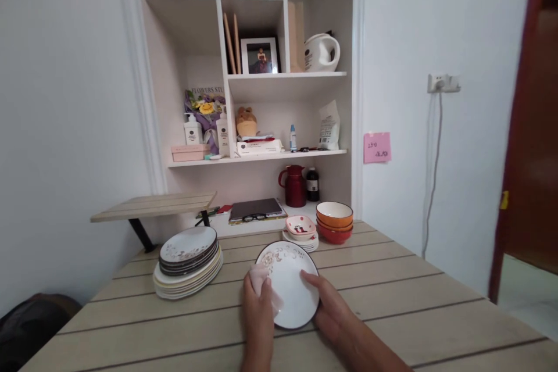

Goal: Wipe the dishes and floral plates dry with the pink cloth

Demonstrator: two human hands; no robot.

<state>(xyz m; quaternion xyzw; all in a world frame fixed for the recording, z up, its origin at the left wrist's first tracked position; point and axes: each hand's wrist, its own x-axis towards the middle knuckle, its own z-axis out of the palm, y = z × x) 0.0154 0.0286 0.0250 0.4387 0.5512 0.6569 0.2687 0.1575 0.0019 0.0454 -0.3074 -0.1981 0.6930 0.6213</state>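
A white plate with a dark rim and a brown floral pattern is held up, tilted, over the table. My right hand grips its right edge, thumb on the face and fingers behind. At the left edge, my left hand is closed on a pale pink cloth, which lies against the plate's face. Beyond to the left stands a stack of plates, dark-rimmed ones on top of larger yellow-rimmed ones. Behind the held plate are small bowls on small plates, beside stacked orange and red bowls.
The slatted wooden table reaches toward a white shelf unit. A dark red jug, a dark bottle and a laptop with glasses stand or lie at the back. A small raised wooden shelf juts over the left side.
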